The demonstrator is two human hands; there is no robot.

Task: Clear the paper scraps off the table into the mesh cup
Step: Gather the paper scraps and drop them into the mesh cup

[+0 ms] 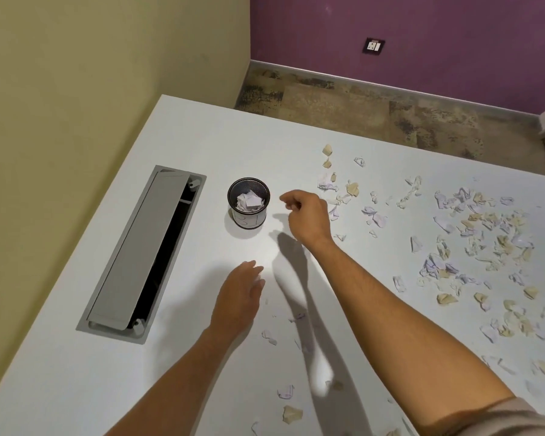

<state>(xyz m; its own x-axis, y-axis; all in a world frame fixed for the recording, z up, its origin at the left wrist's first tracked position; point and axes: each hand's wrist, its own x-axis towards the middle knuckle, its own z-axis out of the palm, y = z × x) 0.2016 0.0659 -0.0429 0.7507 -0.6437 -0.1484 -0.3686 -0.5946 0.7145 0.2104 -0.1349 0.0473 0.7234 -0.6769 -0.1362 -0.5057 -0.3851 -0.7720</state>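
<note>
A black mesh cup (pixel 248 202) stands upright on the white table (pixel 202 136), with crumpled white paper inside it. My right hand (pixel 306 217) hovers just right of the cup, fingers loosely curled, and nothing shows in them. My left hand (pixel 239 297) hangs flat over the table nearer to me, fingers apart and empty. Several white and tan paper scraps (pixel 472 237) lie scattered across the right side of the table. A few more scraps (pixel 291 413) lie near the front edge.
A grey cable hatch (pixel 142 250) is set into the table left of the cup, its lid partly open over a dark slot. The table's far edge meets a mottled brown floor (pixel 359 111). A yellow wall runs along the left.
</note>
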